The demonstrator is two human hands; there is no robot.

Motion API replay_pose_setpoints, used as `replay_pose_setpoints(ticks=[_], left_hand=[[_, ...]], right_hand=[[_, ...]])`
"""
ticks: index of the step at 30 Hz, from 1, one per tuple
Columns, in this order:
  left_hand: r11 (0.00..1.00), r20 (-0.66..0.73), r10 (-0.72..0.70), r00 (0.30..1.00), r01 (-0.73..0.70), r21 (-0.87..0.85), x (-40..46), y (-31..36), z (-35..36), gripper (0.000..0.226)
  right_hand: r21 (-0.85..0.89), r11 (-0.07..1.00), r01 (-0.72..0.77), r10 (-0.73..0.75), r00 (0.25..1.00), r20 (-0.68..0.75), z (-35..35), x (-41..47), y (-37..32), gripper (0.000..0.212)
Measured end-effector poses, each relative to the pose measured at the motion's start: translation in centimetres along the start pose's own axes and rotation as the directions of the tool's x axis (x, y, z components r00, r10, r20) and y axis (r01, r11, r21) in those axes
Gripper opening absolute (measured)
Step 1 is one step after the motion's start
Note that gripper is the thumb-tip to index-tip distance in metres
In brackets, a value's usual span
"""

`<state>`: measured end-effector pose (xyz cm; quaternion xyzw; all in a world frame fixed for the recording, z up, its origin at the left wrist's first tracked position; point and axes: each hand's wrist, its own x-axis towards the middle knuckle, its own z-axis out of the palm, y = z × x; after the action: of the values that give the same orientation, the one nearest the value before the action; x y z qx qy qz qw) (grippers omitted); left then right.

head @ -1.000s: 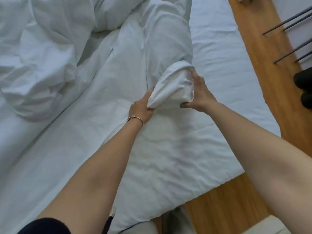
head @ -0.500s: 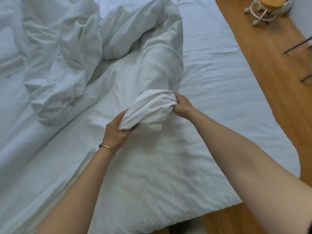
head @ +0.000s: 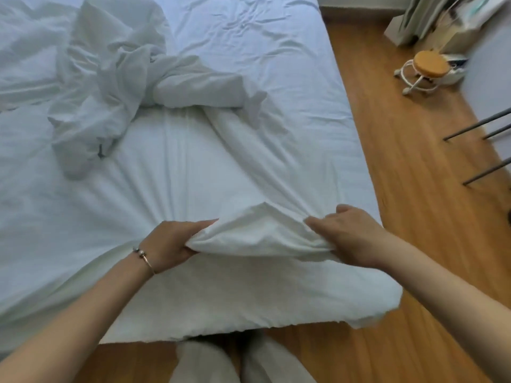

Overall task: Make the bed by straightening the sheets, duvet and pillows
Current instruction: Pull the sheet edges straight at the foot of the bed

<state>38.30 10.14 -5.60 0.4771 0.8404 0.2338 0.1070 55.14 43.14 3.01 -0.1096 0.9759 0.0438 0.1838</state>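
Wooden floor [head: 401, 167], round stool [head: 427, 68], perhaps shelving.

Wooden floor [head: 401, 175] to the right of the right hand [head: 351, 233], small round-topped stool [head: 427, 68] beyond it, dark thin legs [head: 481, 128] nearer right, pale boxes [head: 453, 20] far corner

Fingertips of both hands [head: 262, 239] buried in duvet [head: 260, 230] fold; clutter [head: 442, 20] top right blurred.

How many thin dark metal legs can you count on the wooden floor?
3 thin dark metal legs stand on the wooden floor right of the bed: upper, middle, lower. More may lie outside the frame.
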Motion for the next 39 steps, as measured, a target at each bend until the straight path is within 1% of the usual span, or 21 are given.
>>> replay_pose_setpoints(ticks=[1, 2, 3, 5, 6, 8, 10, 13, 15, 17, 21, 22, 24, 26, 29, 31, 33, 35, 37, 38, 39], left_hand=[[0.997, 0.166, -0.031, 0.986, 0.018, 0.078, -1.1, 0.2, 1.4, 0.07], [0.98, 0.4, -0.145, 0.905, 0.075, 0.184, -2.0, 0.5, 3.4, 0.08], [0.949, 0.61, -0.262, 0.748, 0.086, 0.303, -2.9, 0.8, 5.9, 0.09], [0.937, 0.822, -0.335, 0.461, 0.072, 0.341, -4.4, 2.6, 10.6, 0.094], [0.945, 0.85, -0.32, 0.419, 0.082, 0.316, -4.8, 3.4, 12.2, 0.084], [0.958, 0.775, -0.286, 0.563, 0.189, 0.216, -4.7, 4.8, 14.3, 0.059], [0.942, 0.622, -0.314, 0.717, 0.317, 0.11, -4.0, 6.2, 15.7, 0.049], [0.924, 0.545, -0.331, 0.77, 0.383, 0.019, -1.8, 8.3, 17.2, 0.053], [0.923, 0.487, -0.324, 0.811, 0.384, -0.025, 0.3, 9.9, 18.2, 0.057], [0.899, 0.383, -0.356, 0.852, 0.424, -0.107, 3.3, 11.9, 19.1, 0.063], [0.819, 0.216, -0.496, 0.841, 0.536, -0.205, 10.4, 15.3, 21.3, 0.078], [0.772, 0.208, -0.56, 0.802, 0.596, -0.221, 12.0, 16.0, 22.1, 0.081], [0.661, 0.24, -0.657, 0.715, 0.699, -0.273, 13.6, 16.7, 23.2, 0.088], [0.575, 0.313, -0.709, 0.632, 0.775, -0.262, 14.2, 17.8, 25.2, 0.093], [0.515, 0.355, -0.739, 0.572, 0.82, -0.25, 13.6, 19.6, 27.2, 0.09], [0.456, 0.291, -0.767, 0.572, 0.805, -0.38, 13.0, 20.4, 27.3, 0.087], [0.418, 0.175, -0.794, 0.583, 0.731, -0.539, 12.4, 20.9, 26.2, 0.09], [0.464, 0.047, -0.785, 0.618, 0.636, -0.616, 12.3, 21.3, 24.4, 0.094], [0.521, -0.013, -0.739, 0.674, 0.558, -0.646, 12.5, 22.0, 22.6, 0.098], [0.544, -0.023, -0.707, 0.707, 0.524, -0.655, 12.7, 22.8, 21.7, 0.1], [0.576, -0.032, -0.668, 0.744, 0.489, -0.655, 12.9, 23.7, 21.1, 0.102]], right_hand=[[0.001, 1.0, -0.014, 0.014, 0.998, 0.059, 2.6, -0.5, -1.3, 0.062], [0.011, 1.0, -0.023, 0.021, 0.987, 0.159, 5.7, -0.6, -2.3, 0.066], [0.043, 0.998, -0.039, 0.024, 0.952, 0.305, 8.7, -0.7, -3.2, 0.069], [0.189, 0.966, -0.179, 0.042, 0.823, 0.566, 13.5, -0.9, -4.3, 0.063], [0.344, 0.877, -0.336, 0.067, 0.793, 0.605, 14.7, -0.9, -4.8, 0.058], [0.629, 0.538, -0.561, 0.22, 0.814, 0.538, 16.5, -1.1, -4.9, 0.052], [0.722, 0.304, -0.622, 0.491, 0.752, 0.441, 17.3, -1.0, -3.8, 0.054], [0.737, 0.148, -0.66, 0.688, 0.604, 0.403, 17.8, -0.6, -1.0, 0.067], [0.728, 0.015, -0.686, 0.722, 0.511, 0.466, 18.3, -0.4, 1.4, 0.079], [0.741, -0.123, -0.66, 0.697, 0.474, 0.538, 18.8, 0.1, 3.8, 0.095], [0.765, -0.086, -0.638, 0.59, 0.586, 0.555, 21.1, 1.9, 8.4, 0.117], [0.78, -0.131, -0.612, 0.512, 0.632, 0.582, 21.9, 2.5, 9.7, 0.116], [0.741, -0.372, -0.559, 0.356, 0.652, 0.67, 22.9, 3.7, 11.1, 0.116], [0.668, -0.529, -0.524, 0.208, 0.683, 0.701, 24.2, 4.3, 13.0, 0.114], [0.624, -0.556, -0.548, 0.06, 0.723, 0.689, 23.5, 4.1, 14.1, 0.092], [0.596, -0.628, -0.501, -0.027, 0.779, 0.626, 22.6, 4.3, 13.7, 0.068], [0.624, -0.666, -0.409, -0.015, 0.843, 0.537, 20.6, 4.3, 12.4, 0.055], [0.698, -0.639, -0.323, 0.063, 0.882, 0.467, 18.2, 4.2, 10.6, 0.054], [0.837, -0.511, -0.194, 0.273, 0.887, 0.372, 15.8, 3.0, 9.3, 0.053], [0.929, -0.338, -0.149, 0.41, 0.865, 0.288, 14.3, 1.6, 9.0, 0.049], [0.985, -0.095, -0.143, 0.529, 0.831, 0.171, 12.8, -0.3, 8.9, 0.044]])
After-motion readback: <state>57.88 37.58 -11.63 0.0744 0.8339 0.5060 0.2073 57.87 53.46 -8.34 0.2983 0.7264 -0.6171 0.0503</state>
